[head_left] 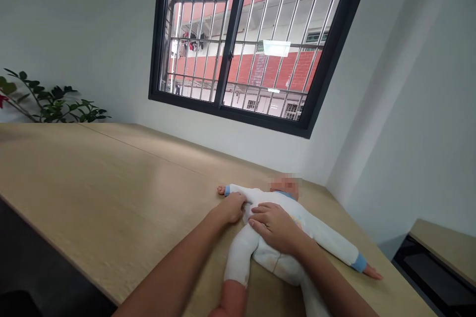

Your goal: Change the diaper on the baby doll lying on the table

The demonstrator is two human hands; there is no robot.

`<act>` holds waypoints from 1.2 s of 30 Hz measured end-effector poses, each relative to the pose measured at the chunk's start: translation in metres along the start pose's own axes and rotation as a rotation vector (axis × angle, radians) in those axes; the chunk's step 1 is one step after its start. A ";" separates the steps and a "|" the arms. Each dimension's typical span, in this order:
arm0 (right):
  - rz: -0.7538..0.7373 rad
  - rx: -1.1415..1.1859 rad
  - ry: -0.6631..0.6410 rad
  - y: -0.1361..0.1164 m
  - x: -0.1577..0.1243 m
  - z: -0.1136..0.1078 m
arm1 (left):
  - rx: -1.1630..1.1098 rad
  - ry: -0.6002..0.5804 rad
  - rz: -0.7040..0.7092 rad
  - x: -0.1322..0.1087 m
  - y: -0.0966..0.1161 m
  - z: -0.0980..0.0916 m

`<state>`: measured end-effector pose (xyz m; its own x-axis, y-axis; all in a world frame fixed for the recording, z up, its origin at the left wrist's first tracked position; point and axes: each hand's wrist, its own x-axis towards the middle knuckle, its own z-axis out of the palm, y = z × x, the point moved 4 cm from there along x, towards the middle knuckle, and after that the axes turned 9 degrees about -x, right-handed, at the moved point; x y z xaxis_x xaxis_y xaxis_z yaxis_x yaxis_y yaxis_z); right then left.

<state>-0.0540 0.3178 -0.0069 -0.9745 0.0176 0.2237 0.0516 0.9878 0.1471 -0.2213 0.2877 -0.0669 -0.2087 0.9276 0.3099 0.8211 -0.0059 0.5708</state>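
A baby doll (275,262) lies on its back on the wooden table (122,198), arms stretched out to both sides. It wears a white romper (327,235) with blue cuffs and a blue collar; one lower leg at the bottom is bare. At the doll's side, below its arm on the left, my left hand (235,207) is closed with curled fingers at the romper's cloth; its fingertips are partly hidden. My right hand (275,225) rests on the doll's chest and belly, fingers stretched out over the cloth and holding nothing.
The table's far edge meets a white wall below a barred window (245,44). Green plant leaves (55,104) rise behind the table at the left. A lower wood-topped black cabinet (442,257) stands at the right, past the table's edge.
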 end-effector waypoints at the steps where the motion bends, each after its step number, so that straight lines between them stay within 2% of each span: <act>1: 0.004 0.004 -0.001 0.001 0.000 0.000 | -0.011 -0.016 0.019 0.001 -0.002 0.001; 5: -0.011 0.030 0.000 0.001 0.001 0.000 | -0.075 -0.064 0.085 0.002 -0.009 0.001; 8: -0.024 0.043 0.004 0.001 0.001 -0.003 | -0.204 -0.119 0.157 0.003 -0.009 0.002; 11: -0.043 0.049 0.006 0.000 0.001 -0.005 | -0.265 -0.184 0.146 0.007 -0.008 0.009; 16: -0.049 0.052 0.011 0.000 0.002 -0.004 | -0.206 -0.151 0.079 0.012 -0.005 0.021; 22: -0.033 0.068 -0.022 0.001 0.004 -0.005 | -0.041 -0.069 0.029 0.012 0.008 0.024; 28: 0.018 0.118 -0.043 0.006 0.000 -0.017 | 0.052 -0.025 0.088 0.008 0.023 0.019; 36: 0.056 0.211 -0.087 0.009 -0.004 -0.027 | 0.068 -0.108 0.193 0.003 0.019 0.009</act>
<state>-0.0435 0.3225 0.0198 -0.9870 0.0780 0.1407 0.0687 0.9952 -0.0697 -0.2016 0.2937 -0.0622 0.0106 0.9463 0.3230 0.8749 -0.1652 0.4553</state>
